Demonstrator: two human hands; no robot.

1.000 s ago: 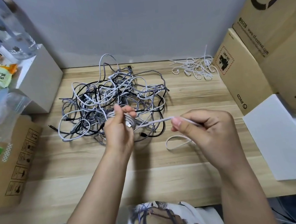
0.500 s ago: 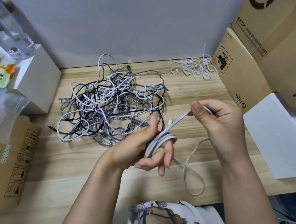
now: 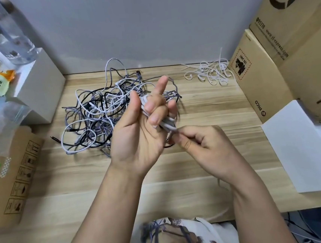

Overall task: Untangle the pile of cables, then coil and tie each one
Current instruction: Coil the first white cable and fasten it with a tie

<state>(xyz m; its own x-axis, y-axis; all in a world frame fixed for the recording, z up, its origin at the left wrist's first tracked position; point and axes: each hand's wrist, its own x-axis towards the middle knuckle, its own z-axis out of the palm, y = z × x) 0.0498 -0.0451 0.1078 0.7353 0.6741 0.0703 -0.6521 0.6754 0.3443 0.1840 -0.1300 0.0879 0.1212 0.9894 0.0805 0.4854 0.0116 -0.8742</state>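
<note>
Your left hand (image 3: 137, 131) holds the coiled white cable (image 3: 164, 124); your right hand (image 3: 203, 144) pinches its end; bare counter (image 3: 203, 107) right; box (image 3: 258, 84) reads "pico"

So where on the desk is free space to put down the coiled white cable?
Bare wood lies along the near desk edge, between the left cardboard box and the white paper. The cable pile and white ties crowd the back.
</note>
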